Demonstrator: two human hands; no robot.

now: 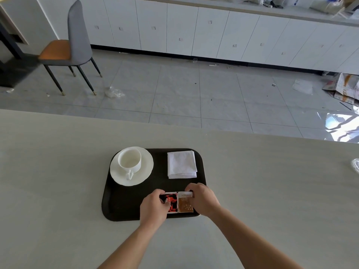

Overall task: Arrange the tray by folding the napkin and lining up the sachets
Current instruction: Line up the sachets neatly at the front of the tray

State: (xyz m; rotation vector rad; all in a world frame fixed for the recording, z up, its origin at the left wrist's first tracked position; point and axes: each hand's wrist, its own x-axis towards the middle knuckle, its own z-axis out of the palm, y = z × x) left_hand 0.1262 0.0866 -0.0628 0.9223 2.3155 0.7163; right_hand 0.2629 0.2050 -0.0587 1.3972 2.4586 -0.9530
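Dark tray on desk. Folded napkin at tray's 2 o'clock; cup on saucer at 10 o'clock. Two sachets side by side, edges touching, at 5 o'clock: red/black sachet pinched by left hand, brown sachet pinched by right hand. Both lie w/in tray rim.

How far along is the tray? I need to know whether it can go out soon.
Nearly done. The napkin already lies folded into a neat square on the tray, beside the cup on its saucer. In hand: the left hand and right hand press the red sachet and brown sachet side by side near the front edge. Left: letting go once they sit straight.
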